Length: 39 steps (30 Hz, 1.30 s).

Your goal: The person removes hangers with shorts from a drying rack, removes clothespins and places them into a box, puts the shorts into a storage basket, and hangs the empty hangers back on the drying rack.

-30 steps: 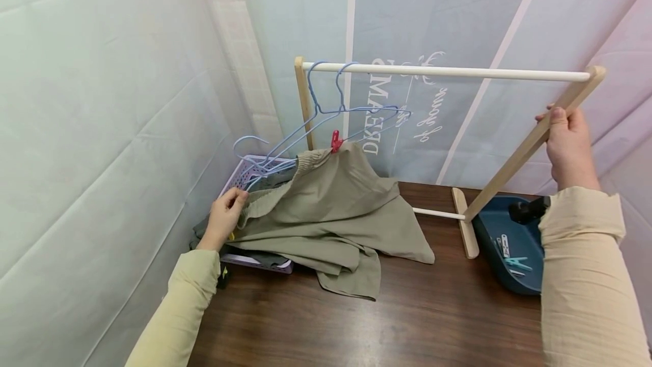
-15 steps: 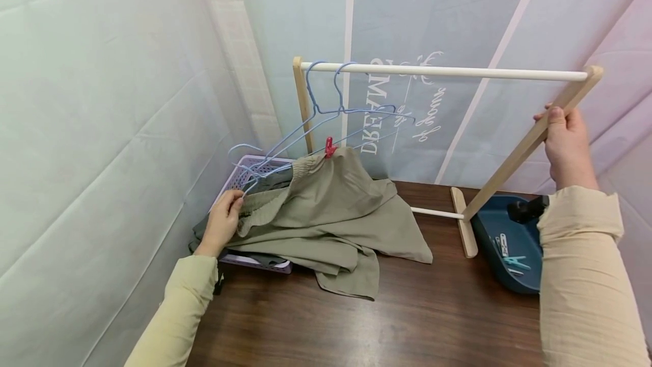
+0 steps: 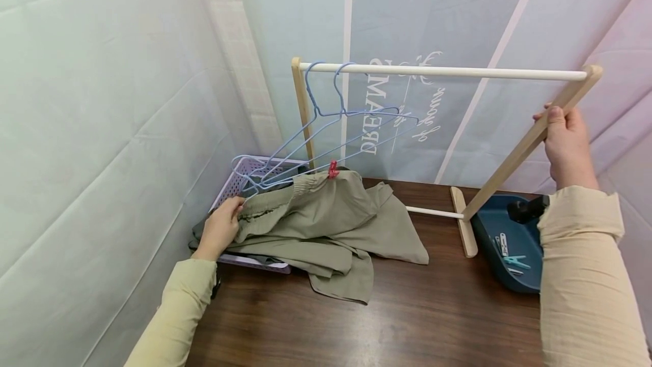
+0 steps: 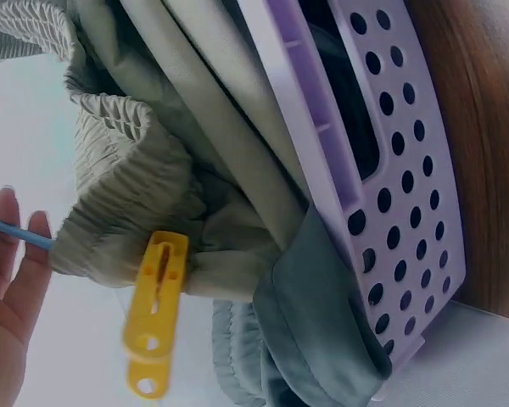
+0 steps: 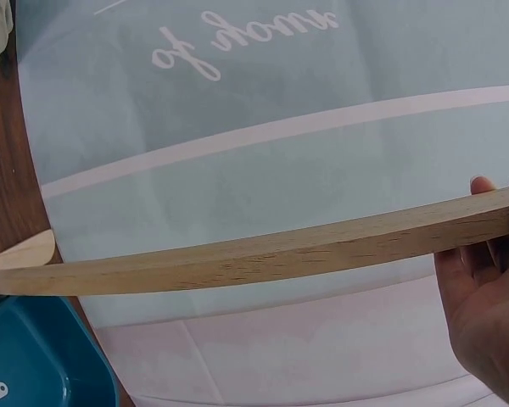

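Note:
My left hand (image 3: 220,230) pinches a blue wire hanger (image 4: 21,233) by its near end, at the left side of the head view. Olive-green trousers or shorts (image 3: 326,214) with an elastic waistband hang from this hanger and spread over the basket and table. A red clothespin (image 3: 333,170) clips the waistband at the far end. In the left wrist view, a yellow clothespin (image 4: 157,314) grips the waistband close to my fingers. My right hand (image 3: 569,146) holds the wooden upright (image 3: 515,162) of the clothes rack, its fingers around the post.
Two more blue hangers (image 3: 326,112) hang on the rack's white rod (image 3: 458,72). A purple basket (image 3: 229,188) with dark grey-green clothing (image 4: 318,297) stands beneath the garment. At right, a dark blue tray (image 3: 491,214) holds several clothespins (image 3: 515,261). A curtain backs the table.
My left hand has sunk slightly with its end of the hanger. The red clothespin and the garment's waistband have dropped lower. My right hand stays on the post.

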### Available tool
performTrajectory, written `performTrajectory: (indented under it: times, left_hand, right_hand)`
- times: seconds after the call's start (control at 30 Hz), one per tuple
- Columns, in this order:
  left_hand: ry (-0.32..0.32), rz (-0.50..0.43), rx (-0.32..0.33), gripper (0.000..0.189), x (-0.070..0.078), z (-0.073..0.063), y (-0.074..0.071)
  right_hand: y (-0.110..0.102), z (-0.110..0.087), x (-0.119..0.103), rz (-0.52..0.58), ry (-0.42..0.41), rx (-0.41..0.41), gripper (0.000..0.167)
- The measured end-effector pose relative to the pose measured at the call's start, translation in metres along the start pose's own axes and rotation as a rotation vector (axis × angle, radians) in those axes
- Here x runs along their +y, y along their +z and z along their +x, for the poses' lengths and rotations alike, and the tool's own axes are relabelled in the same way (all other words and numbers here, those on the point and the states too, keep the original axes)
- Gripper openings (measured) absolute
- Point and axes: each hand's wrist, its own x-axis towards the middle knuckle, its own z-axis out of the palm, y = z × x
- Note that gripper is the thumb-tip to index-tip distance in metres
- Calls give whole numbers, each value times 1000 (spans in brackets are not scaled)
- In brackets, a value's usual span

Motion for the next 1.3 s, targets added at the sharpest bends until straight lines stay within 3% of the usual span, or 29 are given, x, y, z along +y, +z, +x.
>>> performTrajectory:
  times: [0.27, 0.63, 1.3]
  left_hand:
    - [-36, 8, 4, 14, -7, -8, -2]
    - [-83, -10, -43, 14, -19, -5, 3]
    - [-62, 8, -32, 12, -25, 9, 13]
  right_hand:
    - [0, 1, 1, -32, -22, 3, 37]
    - [1, 1, 0, 8, -39, -9, 34]
    - [0, 0, 0, 4, -21, -4, 36]
